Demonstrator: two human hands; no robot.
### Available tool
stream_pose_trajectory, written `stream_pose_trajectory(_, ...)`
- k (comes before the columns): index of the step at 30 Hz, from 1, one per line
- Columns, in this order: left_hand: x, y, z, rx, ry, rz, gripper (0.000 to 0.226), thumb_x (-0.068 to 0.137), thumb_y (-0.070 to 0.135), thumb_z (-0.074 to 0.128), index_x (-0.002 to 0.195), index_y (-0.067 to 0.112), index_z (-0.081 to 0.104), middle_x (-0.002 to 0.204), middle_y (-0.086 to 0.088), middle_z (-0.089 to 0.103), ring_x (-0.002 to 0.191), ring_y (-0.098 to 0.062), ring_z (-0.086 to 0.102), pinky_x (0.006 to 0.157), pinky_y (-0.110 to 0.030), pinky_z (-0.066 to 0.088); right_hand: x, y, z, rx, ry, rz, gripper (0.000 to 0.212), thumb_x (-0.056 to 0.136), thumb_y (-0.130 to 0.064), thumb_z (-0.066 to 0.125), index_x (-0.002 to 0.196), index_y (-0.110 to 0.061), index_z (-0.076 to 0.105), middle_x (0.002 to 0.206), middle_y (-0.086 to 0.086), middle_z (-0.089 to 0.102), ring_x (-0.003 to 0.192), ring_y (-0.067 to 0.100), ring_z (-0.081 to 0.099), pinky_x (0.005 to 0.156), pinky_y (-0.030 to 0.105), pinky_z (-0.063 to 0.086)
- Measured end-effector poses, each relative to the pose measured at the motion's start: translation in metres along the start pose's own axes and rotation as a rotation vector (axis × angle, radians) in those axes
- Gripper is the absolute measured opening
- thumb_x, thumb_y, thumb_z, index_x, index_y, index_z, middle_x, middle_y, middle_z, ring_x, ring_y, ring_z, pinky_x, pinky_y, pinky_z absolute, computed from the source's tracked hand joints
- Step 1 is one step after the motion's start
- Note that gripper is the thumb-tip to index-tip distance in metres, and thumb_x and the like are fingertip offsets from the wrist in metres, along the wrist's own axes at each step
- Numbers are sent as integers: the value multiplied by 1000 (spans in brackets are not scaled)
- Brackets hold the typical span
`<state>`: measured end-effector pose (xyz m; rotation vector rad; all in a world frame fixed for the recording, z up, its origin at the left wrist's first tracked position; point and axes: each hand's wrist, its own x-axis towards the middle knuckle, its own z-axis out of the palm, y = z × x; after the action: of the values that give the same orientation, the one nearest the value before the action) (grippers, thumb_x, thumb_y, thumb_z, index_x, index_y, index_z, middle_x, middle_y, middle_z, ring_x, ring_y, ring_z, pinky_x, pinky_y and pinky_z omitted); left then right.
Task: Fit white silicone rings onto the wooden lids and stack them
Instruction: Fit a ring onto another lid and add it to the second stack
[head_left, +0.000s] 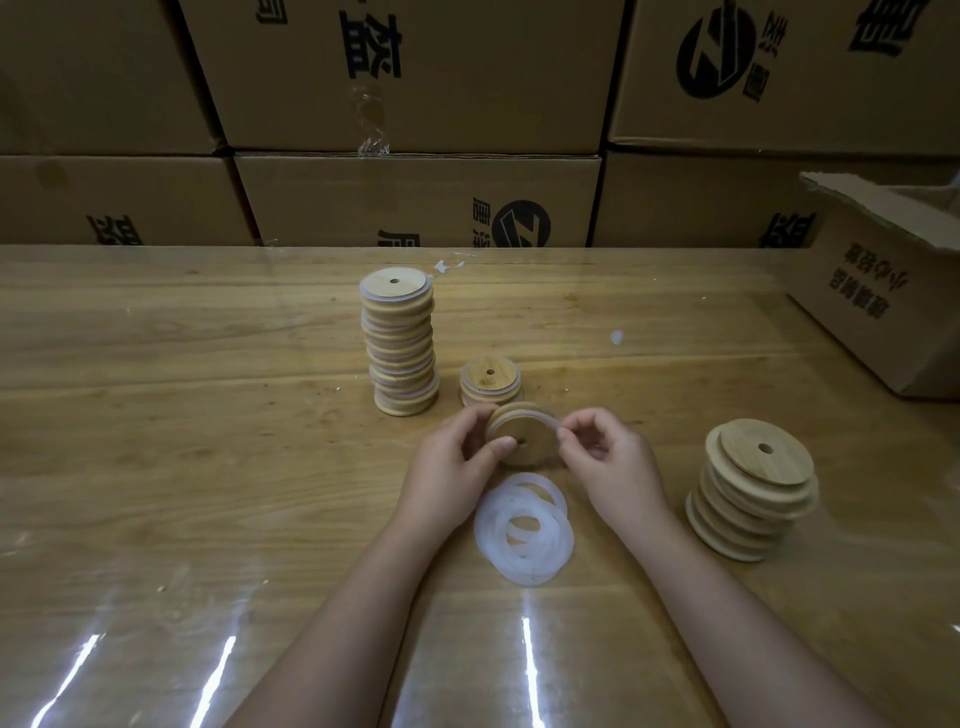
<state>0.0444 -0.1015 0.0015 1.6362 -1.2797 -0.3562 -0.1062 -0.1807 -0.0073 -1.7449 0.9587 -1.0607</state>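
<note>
My left hand (457, 449) holds a round wooden lid (524, 441) on edge above the table, thumb near its centre hole. My right hand (597, 447) pinches the white silicone ring (549, 419) that runs around the lid's right rim. A loose pile of white rings (524, 530) lies flat just below my hands. A tall stack of ringed lids (400, 343) stands behind, with a short stack of ringed lids (490, 384) beside it. To the right stands a stack of bare wooden lids (753, 488).
The wooden table (208, 467) is covered by a glossy clear sheet. Closed cardboard boxes (415, 202) form a wall along its far edge. An open cardboard box (883, 291) sits at the right back corner.
</note>
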Motion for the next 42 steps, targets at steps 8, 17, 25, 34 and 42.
stream_pose_trajectory(8,1,-1,0,-12,16,9,33,82,14,70,115,15,64,98,-2,67,87,-17,60,80,-27,48,0,-2,-2,6,-36,-50,23,85,-10,63,77,-31,61,81,-5,63,73,4,60,69,16,47)
stream_pose_trajectory(17,0,-2,1,43,57,121,33,81,12,70,113,14,65,95,9,60,84,11,53,74,-3,37,-1,-6,-4,13,-1,-120,24,84,-5,64,77,-29,65,84,-10,60,76,7,60,70,31,52)
stream_pose_trajectory(25,-4,3,2,168,88,205,33,83,12,69,115,12,64,94,11,56,87,-4,54,75,-14,42,-4,-10,-4,-50,36,-221,16,83,-5,66,80,-21,68,86,-9,61,80,4,57,70,10,42)
stream_pose_trajectory(34,-7,9,4,300,34,189,35,88,22,63,122,16,58,107,1,62,97,-17,58,77,-26,44,-4,-10,-3,-72,51,-275,15,83,-6,66,82,-20,68,85,-9,60,79,5,57,68,9,40)
stream_pose_trajectory(42,-5,5,4,208,46,139,32,85,21,66,116,15,62,103,2,64,85,-15,61,75,-37,51,-2,-9,-3,-40,41,-174,19,85,-7,64,79,-25,65,82,-9,61,75,-1,57,64,7,39)
